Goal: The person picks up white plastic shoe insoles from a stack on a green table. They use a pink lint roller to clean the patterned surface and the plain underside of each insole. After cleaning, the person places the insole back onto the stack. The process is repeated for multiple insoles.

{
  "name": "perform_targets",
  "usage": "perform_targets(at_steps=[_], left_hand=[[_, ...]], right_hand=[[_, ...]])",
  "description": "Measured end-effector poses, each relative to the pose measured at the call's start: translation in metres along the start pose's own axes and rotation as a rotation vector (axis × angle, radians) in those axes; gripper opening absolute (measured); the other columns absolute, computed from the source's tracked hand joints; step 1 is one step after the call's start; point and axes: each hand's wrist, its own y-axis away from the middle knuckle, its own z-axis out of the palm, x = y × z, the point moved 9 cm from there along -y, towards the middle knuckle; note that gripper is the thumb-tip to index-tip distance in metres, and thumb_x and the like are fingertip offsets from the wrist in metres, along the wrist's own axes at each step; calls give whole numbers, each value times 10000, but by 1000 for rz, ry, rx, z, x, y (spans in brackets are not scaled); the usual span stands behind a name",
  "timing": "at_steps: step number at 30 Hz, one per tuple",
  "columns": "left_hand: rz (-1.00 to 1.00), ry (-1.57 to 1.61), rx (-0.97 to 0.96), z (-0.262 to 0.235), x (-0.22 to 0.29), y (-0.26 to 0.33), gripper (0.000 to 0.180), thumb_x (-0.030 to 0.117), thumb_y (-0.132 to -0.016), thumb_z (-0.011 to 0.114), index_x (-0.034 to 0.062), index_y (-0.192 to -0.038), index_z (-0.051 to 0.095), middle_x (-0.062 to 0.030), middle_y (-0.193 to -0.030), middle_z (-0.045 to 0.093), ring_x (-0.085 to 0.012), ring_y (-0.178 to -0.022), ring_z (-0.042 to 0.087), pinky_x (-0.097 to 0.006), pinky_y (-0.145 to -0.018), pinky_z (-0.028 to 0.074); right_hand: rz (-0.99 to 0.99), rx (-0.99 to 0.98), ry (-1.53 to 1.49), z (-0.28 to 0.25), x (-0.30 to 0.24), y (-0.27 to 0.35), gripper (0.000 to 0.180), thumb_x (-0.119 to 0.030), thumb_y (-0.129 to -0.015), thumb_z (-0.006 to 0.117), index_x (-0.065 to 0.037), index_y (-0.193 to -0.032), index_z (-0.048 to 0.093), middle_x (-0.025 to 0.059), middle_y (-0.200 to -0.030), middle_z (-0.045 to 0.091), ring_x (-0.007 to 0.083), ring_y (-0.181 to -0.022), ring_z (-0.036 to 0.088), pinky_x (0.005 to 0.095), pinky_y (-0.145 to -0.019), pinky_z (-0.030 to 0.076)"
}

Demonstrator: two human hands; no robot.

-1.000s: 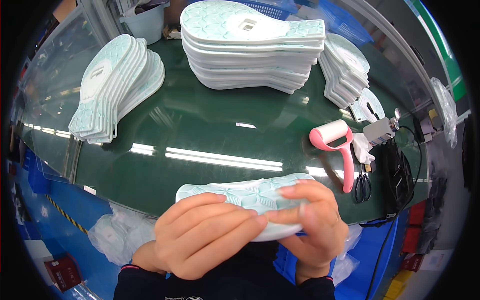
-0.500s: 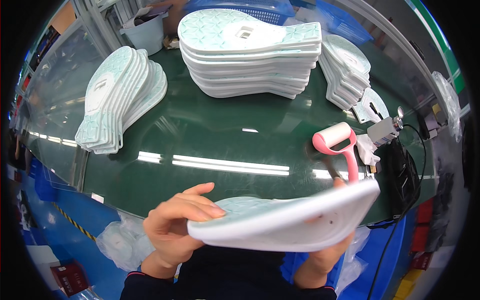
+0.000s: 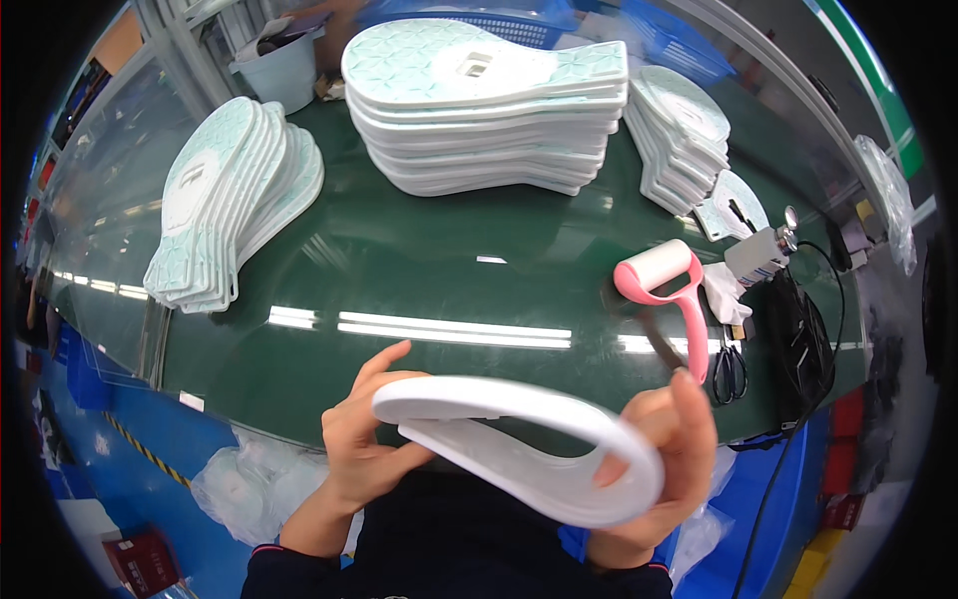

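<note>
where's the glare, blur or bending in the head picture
Head view: bright reflections streak the green tabletop; head view: the white piece smears near the right hand, probably from motion; head view: fisheye distortion seems to bow the tabletop's near edge, corners go black.

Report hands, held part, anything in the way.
Left hand, right hand: both gripping white part, opposite ends. White part held tilted. Nothing visibly blocking; pink-handled roller lies beyond right hand.
</note>
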Motion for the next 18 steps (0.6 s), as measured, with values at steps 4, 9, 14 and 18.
perform_targets(at_steps=[4,9,14,18], left_hand=[[-21,-48,-67,14,-6,-6,223,28,-618,714,85,-824,652,-25,-845,676,-163,-893,615,-437,-986,314],[-17,-49,-86,19,-6,-6,243,46,-616,730,100,-840,651,-17,-846,678,-157,-908,610,-426,-990,310],[39,-91,-68,18,-2,-7,168,150,-682,697,61,-803,624,-48,-803,670,-195,-860,612,-473,-966,319],[6,-84,-86,17,-3,-7,276,33,-603,725,101,-860,654,-14,-852,677,-159,-901,613,-437,-981,322]], right_hand=[[-71,-76,199,11,-14,-4,750,-46,-483,795,33,-1166,497,12,-721,611,163,-744,472,269,-686,389],[-75,-67,203,9,-17,-2,740,-35,-469,798,24,-1151,515,6,-718,597,161,-750,476,259,-648,400],[-46,-64,221,8,-14,1,742,-44,-451,803,24,-1137,530,8,-708,572,164,-744,475,262,-647,397],[-45,-57,181,6,-9,4,680,-199,-494,811,12,-1094,571,29,-742,540,178,-748,464,277,-662,390]])
